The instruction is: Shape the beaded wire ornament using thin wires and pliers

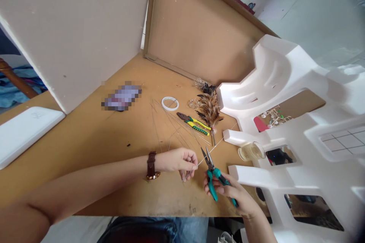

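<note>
My left hand, with a brown watch on its wrist, pinches the end of a thin white wire just above the wooden table. The wire runs up and right toward a brown feather bundle. My right hand grips green-handled long-nose pliers; their open jaws sit at the wire, right beside my left fingertips. Loose thin wires lie fanned on the table beyond my hands.
Yellow-and-green pliers and a white tape ring lie mid-table. A big white foam packing piece fills the right side, with a small glass cup at its edge. A white foam board and cardboard panel stand behind.
</note>
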The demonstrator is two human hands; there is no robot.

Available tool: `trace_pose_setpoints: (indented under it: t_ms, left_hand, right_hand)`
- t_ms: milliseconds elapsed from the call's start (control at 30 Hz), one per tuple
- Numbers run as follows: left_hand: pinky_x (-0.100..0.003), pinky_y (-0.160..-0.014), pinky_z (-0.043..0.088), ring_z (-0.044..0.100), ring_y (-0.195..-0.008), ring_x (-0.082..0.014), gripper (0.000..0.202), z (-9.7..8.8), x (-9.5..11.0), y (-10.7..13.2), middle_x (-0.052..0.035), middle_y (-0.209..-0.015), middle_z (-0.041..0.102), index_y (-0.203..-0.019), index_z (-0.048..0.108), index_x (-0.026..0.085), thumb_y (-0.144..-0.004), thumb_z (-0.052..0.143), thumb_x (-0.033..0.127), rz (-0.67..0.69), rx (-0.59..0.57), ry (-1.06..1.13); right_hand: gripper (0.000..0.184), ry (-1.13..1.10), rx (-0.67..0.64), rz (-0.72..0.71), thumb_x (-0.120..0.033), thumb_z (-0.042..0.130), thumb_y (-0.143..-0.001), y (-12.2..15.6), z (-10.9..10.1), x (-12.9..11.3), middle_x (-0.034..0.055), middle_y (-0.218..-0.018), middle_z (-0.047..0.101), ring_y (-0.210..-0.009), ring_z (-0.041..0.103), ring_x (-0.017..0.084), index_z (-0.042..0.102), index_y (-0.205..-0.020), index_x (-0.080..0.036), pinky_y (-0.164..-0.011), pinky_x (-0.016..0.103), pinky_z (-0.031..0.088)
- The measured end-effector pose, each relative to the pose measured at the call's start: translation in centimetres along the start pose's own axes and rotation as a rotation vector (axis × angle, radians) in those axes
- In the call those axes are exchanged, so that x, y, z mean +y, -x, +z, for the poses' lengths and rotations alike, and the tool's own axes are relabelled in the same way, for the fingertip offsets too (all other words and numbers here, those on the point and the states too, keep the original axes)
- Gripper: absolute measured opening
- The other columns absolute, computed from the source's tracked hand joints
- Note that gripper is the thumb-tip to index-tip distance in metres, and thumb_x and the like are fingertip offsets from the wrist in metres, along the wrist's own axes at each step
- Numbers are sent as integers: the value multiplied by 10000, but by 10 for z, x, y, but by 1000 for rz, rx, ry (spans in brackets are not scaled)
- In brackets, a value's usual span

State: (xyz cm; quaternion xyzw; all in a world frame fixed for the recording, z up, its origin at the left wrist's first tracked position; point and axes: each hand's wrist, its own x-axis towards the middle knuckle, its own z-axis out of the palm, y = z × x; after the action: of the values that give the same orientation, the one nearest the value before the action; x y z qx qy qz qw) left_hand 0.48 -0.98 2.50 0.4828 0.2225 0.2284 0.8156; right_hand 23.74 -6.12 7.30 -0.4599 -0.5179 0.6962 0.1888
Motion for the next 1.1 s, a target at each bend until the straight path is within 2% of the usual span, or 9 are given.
trace_pose_setpoints:
  t_ms: [133,300,433,500,567,733,967,1033,1100]
  left_hand:
    - [-228,-466,454,549,-460,-90,370,2,-1,1,25,-558,591,-732,493,142,-611,707,418,-41,2,2]
    - [-197,-423,408,539,-457,-88,299,4,2,3,-2,-594,607,-732,511,133,-641,692,354,-81,-55,38]
    - [-184,-457,416,537,-493,-74,214,-4,21,9,16,-610,578,-752,503,138,-694,655,277,63,54,231]
    - [-178,-457,414,537,-511,-73,172,-8,30,13,18,-624,569,-773,505,139,-726,625,253,156,76,304]
    - [-177,-461,414,543,-525,-76,151,-10,34,14,12,-634,572,-779,506,139,-738,611,239,183,87,321]
    - [-207,-489,436,546,-522,-86,198,2,19,9,2,-623,585,-752,503,131,-698,642,261,32,110,269]
    - [-200,-462,417,532,-491,-79,267,18,1,6,7,-583,591,-724,533,129,-625,703,309,-192,-43,312]
    - [-196,-457,409,528,-483,-76,263,17,1,6,9,-577,589,-711,535,126,-617,706,301,-219,-37,325]
    - [-190,-456,399,526,-484,-72,251,12,5,5,10,-583,587,-714,532,125,-624,701,287,-169,37,338]
  right_hand:
    - [372,-27,-16,-24,-247,554,-676,-1,1,1,100,-1056,585,-905,551,223,589,-1039,-172,-761,334,417]
    - [398,-37,-13,-7,-253,553,-670,-2,2,2,101,-1054,584,-892,554,222,580,-1057,-167,-766,342,423]
    - [422,-27,5,13,-274,571,-657,-2,1,3,99,-1033,593,-877,559,221,572,-1066,-167,-790,361,423]
    - [422,-53,13,15,-272,573,-664,-1,0,5,104,-1029,593,-878,561,221,569,-1072,-165,-788,362,422]
    - [420,-93,12,14,-262,568,-673,0,-1,6,107,-1021,596,-880,565,220,566,-1082,-169,-784,361,422]
    - [401,-98,11,-17,-251,554,-697,1,-1,5,105,-1019,603,-889,570,225,573,-1092,-181,-808,370,413]
    - [390,143,53,10,-260,555,-691,2,-1,-6,75,-968,630,-869,545,224,590,-1069,-172,-778,348,412]
    - [397,209,66,23,-266,565,-691,3,-2,-7,65,-952,635,-866,535,219,588,-1077,-174,-749,324,406]
    - [401,238,78,21,-263,568,-692,5,-4,-8,58,-956,632,-861,532,212,586,-1085,-182,-743,312,400]
